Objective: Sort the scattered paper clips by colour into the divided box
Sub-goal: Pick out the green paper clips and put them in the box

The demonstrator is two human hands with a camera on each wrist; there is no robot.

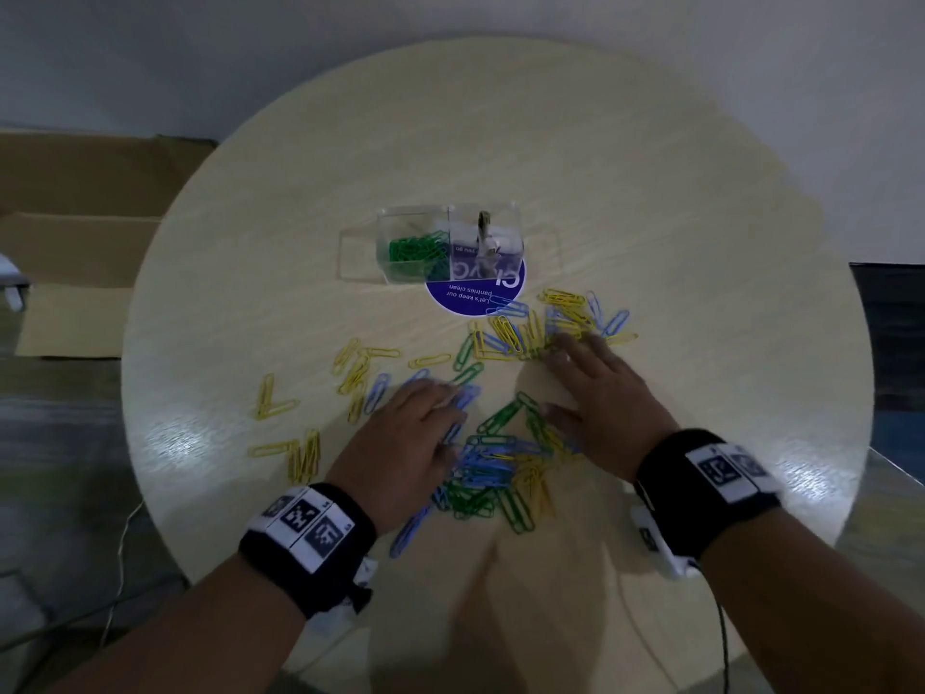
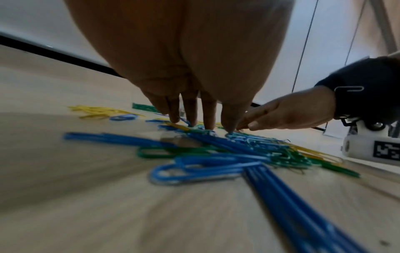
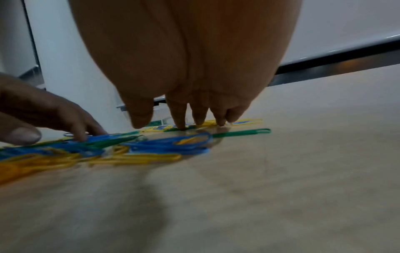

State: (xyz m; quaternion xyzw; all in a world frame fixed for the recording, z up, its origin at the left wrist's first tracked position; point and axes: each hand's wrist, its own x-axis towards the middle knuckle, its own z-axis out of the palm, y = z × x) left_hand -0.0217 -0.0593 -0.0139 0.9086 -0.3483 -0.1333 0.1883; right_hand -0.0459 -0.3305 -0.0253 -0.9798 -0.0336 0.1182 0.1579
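Note:
Blue, green and yellow paper clips [image 1: 493, 460] lie scattered over a round pale table [image 1: 650, 202]. A clear divided box [image 1: 450, 242] stands behind them; its left compartment holds green clips [image 1: 418, 250]. My left hand [image 1: 418, 428] lies flat, fingers straight, its fingertips [image 2: 191, 122] pressing on blue clips [image 2: 218, 142]. My right hand [image 1: 595, 388] is spread flat too, its fingertips [image 3: 181, 125] touching yellow and green clips [image 3: 240, 132] at the far edge of the pile. Neither hand holds a clip.
A round blue sticker [image 1: 475, 293] sits under the box's right side. A small upright object [image 1: 484, 230] stands in the right compartment. Cardboard [image 1: 75, 242] lies on the floor left of the table. Loose yellow clips [image 1: 305, 455] lie to the left.

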